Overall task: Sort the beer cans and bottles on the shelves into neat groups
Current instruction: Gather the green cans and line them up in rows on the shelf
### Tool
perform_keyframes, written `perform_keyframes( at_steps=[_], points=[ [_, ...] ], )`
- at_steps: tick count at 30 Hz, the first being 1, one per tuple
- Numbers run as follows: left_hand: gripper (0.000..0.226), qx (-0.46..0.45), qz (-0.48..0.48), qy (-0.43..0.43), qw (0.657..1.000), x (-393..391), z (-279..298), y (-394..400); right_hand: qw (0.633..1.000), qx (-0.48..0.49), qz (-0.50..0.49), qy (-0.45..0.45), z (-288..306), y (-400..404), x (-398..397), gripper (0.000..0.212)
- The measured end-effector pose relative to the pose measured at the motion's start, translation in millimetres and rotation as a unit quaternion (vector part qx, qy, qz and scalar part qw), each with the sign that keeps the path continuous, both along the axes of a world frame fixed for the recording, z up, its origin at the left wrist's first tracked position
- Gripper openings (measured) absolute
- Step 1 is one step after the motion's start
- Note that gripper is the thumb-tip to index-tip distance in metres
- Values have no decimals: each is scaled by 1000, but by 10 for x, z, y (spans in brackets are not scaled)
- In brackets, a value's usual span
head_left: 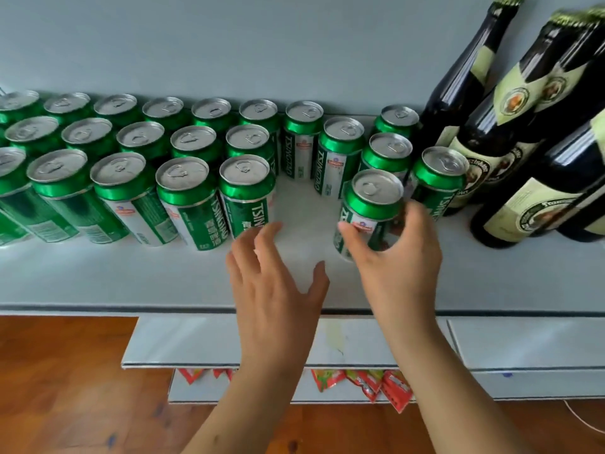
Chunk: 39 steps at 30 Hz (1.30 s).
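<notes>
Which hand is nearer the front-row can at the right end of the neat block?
Left. The left hand has fingertips at that can; the right hand grips a separate can across the gap.

Looked like a shop aisle: pale grey retail shelf point(98, 283) stocked with rows of identical green beer cans point(131, 149) at left, dark beer bottles point(497, 126) grouped at right, red snack packets point(376, 383) on the lower shelves point(183, 342), wood floor point(59, 388) below.
</notes>
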<state>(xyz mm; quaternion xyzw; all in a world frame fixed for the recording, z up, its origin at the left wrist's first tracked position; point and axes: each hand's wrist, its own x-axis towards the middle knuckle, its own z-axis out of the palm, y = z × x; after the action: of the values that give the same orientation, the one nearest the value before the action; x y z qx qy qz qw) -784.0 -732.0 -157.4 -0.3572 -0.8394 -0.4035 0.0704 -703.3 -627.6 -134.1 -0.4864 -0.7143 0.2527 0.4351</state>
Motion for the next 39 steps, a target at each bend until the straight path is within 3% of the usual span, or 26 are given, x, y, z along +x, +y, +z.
perform_keyframes(
  at_steps=[4, 8, 10, 12, 13, 15, 17, 18, 21, 25, 28, 31, 33, 36, 39],
  points=[
    [113, -5, 114, -7, 993, -84, 27, -18, 990, -26, 142, -1, -2, -145, -331, 64],
    [117, -21, 143, -8, 990, -169, -3, 132, 972, -66, 223, -38, 24, -92, -458, 69],
    [117, -43, 156, -5, 987, -163, -54, 179, 978, -1, 195, -73, 153, 6, -372, 64],
    [117, -53, 162, 7, 985, -151, -104, 189, 979, 125, 131, -99, 413, 221, -307, 56],
    [117, -54, 167, 13, 984, -150, -116, 189, 966, 184, 110, -142, 556, 370, -311, 52],
    [116, -54, 168, 13, 984, -154, -125, 189, 915, 221, 103, -321, 799, 685, -402, 59],
    [116, -54, 162, 16, 985, -154, -134, 187, 852, 174, 136, -475, 942, 924, -551, 72],
    [117, -54, 161, 18, 985, -154, -138, 184, 839, 138, 159, -501, 985, 993, -615, 73],
    [116, -53, 160, 19, 985, -155, -144, 177, 846, 57, 203, -489, 1111, 1073, -705, 69],
    [116, -53, 162, 19, 985, -163, -152, 184, 876, 34, 266, -401, 1085, 974, -739, 60],
    [116, -57, 164, 21, 984, -162, -156, 193, 851, 13, 348, -393, 1058, 975, -822, 54],
    [117, -54, 166, 19, 984, -156, -156, 183, 843, -60, 370, -385, 1185, 1080, -667, 74],
    [116, -53, 164, 17, 985, -157, -144, 187, 823, -6, 336, -458, 1254, 1163, -446, 87],
    [115, -45, 158, 5, 986, -160, -123, 186, 750, 99, 283, -590, 1252, 1204, -222, 89],
    [97, 57, 131, -34, 989, -61, -52, 113, 773, 141, 295, -544, 1205, 1259, -251, 71]
  ],
)
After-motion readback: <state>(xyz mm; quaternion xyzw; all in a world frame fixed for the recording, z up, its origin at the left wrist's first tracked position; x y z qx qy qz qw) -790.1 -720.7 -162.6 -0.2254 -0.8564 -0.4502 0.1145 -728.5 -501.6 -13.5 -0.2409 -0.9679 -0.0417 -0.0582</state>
